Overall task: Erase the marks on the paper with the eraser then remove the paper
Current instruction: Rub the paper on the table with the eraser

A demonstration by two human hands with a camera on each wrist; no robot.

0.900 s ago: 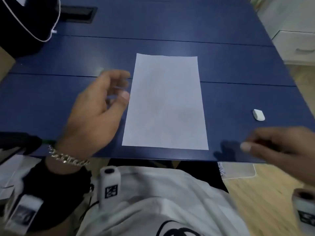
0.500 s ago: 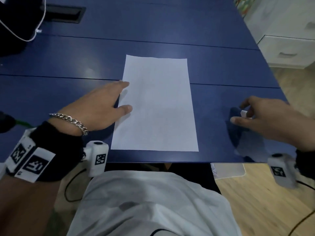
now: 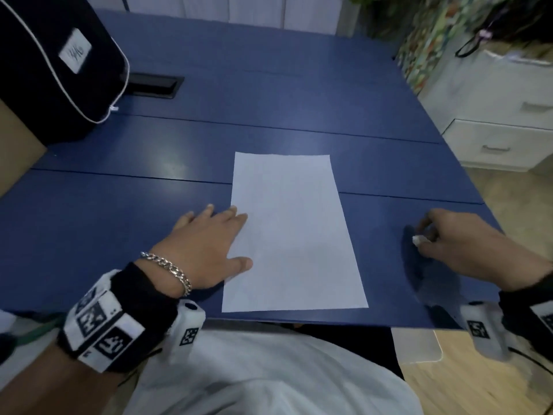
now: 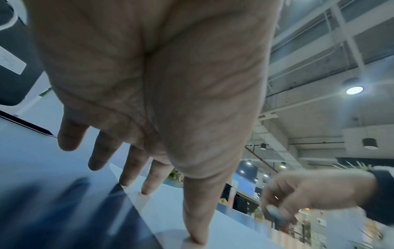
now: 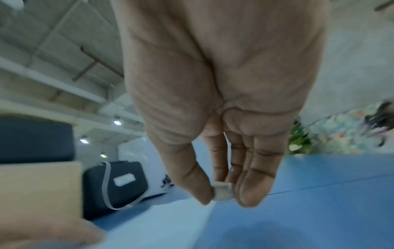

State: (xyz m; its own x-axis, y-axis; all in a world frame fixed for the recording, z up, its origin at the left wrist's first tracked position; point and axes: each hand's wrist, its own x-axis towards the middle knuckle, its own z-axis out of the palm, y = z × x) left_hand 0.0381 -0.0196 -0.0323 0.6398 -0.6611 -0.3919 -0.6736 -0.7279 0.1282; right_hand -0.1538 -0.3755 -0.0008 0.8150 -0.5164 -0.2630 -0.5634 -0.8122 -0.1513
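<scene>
Right hand (image 3: 466, 247) pinches the eraser (image 3: 419, 239) between thumb and fingertips, over the blue table (image 3: 299, 85) near its right edge, well apart from the paper (image 3: 293, 235). That sheet lies flat at the table's near edge, about midway along it. Left hand (image 3: 206, 250) is spread flat, fingers straight, fingertips and thumb resting on the sheet's left edge.

My read: the eraser is small, light and a little rubbery, so a fingertip pinch suits it. The paper is thin and floppy; it will likely skid or crease under rubbing unless pinned, and lifts best from an edge or corner.

The right wrist view shows the pinch on the eraser (image 5: 222, 192) plainly; from the head it is a white speck. No view resolves the marks.
</scene>
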